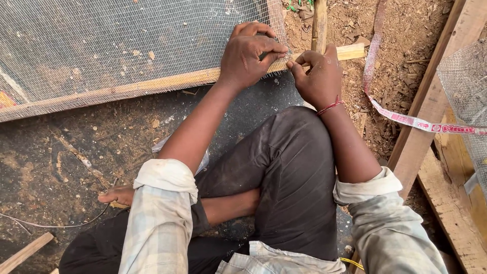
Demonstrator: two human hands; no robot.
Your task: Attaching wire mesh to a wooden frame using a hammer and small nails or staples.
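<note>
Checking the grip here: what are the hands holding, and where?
Both hands, left hand and right hand, pinch the wire mesh at its corner edge over the wooden frame.

An open-air carpentry worksite on bare ground: a person sits cross-legged and barefoot on a dark mat [76,152] over sawdust-strewn soil [406,56]. Just beyond the left hand [251,53] lies a wooden frame [152,86] covered in wire mesh [127,35]. To the right of the right hand [317,76], rough timber planks [426,127] and a printed strap [401,117] lie in the dirt.
</note>
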